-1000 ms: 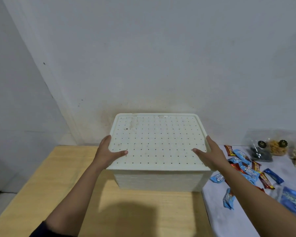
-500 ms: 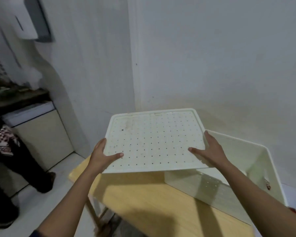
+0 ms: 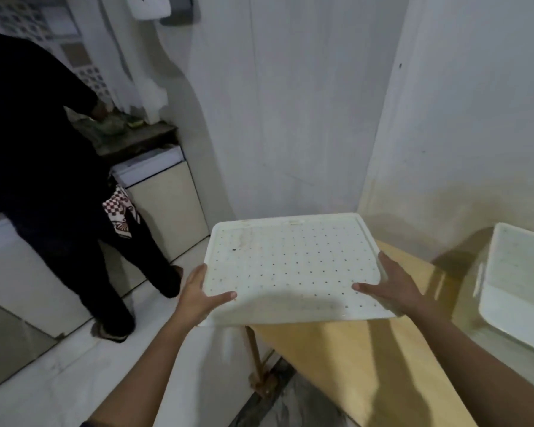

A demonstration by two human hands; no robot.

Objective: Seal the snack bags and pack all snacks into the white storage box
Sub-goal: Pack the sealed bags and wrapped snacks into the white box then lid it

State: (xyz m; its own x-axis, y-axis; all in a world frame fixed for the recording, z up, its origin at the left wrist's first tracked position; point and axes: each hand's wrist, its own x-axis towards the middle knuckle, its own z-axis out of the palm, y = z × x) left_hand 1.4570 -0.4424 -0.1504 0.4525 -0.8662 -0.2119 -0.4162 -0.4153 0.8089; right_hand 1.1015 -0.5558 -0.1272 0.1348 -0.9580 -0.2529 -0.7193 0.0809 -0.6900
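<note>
A white lid (image 3: 293,266) dotted with small holes is held flat in the air, over the left end of the wooden table (image 3: 352,359) and the floor beside it. My left hand (image 3: 198,295) grips its left edge, thumb on top. My right hand (image 3: 392,288) grips its right edge the same way. The white storage box (image 3: 518,291) stands uncovered on the table at the far right, partly cut off by the frame edge. No snacks or snack bags are in view.
A person in dark clothes (image 3: 43,167) stands at the left by a counter with low cabinets (image 3: 164,195). White walls meet in a corner behind the table. A table leg (image 3: 256,359) and white floor tiles show below the lid.
Both hands lifted the lid off the box and carried it left, away from the box. The view swung left, so the snacks left the frame and the person came in.
</note>
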